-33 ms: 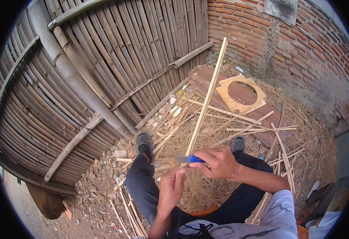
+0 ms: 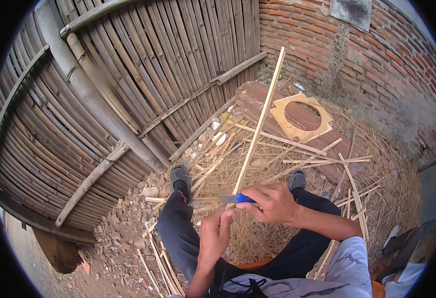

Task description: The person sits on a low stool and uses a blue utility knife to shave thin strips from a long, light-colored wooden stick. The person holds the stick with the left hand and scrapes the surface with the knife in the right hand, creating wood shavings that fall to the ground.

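My left hand [image 2: 215, 232] is closed around the near end of a long pale bamboo strip [image 2: 259, 123], which slants up and away toward the brick wall. In my right hand [image 2: 273, 202] is a knife [image 2: 244, 198] with a blue handle, gripped in a fist. Its short, wide grey blade points left and lies across the strip just beyond my left thumb. The two hands are close together between my knees. My fingers hide the very end of the strip.
A reddish-brown board [image 2: 255, 97] carries a cut-out panel [image 2: 277, 115] with a round hole. Loose bamboo strips [image 2: 352, 184] and straw lie around my feet. A bamboo fence [image 2: 143, 74] stands left, a brick wall [image 2: 307, 44] behind. Another person's leg [image 2: 402, 246] shows at right.
The far end of the bamboo strip has shifted very slightly to the right. Both hands and the knife are almost where they were.
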Motion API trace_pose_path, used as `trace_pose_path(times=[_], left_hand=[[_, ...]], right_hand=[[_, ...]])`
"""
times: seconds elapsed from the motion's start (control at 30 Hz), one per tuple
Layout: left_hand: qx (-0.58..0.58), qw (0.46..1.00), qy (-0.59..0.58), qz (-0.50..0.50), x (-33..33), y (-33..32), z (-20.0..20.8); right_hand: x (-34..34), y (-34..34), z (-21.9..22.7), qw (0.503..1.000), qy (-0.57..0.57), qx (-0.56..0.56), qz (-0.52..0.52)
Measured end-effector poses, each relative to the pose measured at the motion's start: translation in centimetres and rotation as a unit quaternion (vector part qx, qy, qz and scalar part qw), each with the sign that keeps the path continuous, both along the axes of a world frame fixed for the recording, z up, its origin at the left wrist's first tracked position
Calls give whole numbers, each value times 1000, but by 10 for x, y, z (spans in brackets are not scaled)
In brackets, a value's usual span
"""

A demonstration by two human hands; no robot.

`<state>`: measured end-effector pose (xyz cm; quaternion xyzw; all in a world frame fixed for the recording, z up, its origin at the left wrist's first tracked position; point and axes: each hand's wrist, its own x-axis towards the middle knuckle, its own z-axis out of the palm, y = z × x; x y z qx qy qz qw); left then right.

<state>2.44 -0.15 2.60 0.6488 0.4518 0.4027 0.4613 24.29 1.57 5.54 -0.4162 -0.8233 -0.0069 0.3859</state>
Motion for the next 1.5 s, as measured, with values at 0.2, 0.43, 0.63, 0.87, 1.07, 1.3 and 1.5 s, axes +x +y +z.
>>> trace_pose_path(times=[0.2, 0.43, 0.63, 0.87, 1.07, 1.3, 1.5], left_hand=[[31, 998, 40, 31, 8, -3, 9], [8, 998, 37, 43, 9, -8, 13], [-10, 998, 45, 33, 5, -13, 14], [-22, 994, 104, 5, -23, -42, -11], [-68, 992, 97, -37, -38, -38, -9], [-20, 995, 90, -23, -36, -40, -14], [-57, 989, 121, -68, -68, -61, -22]], right_hand=[[1, -2, 3, 1000, 5, -4, -11], [5, 0, 13, 999, 3, 3, -44], [12, 7, 12, 996, 22, 64, -55], [93, 52, 33, 960, 132, 19, -247], [105, 55, 29, 952, 158, 40, -259], [110, 61, 23, 956, 105, 22, -274], [215, 85, 16, 890, 196, 35, -410]])
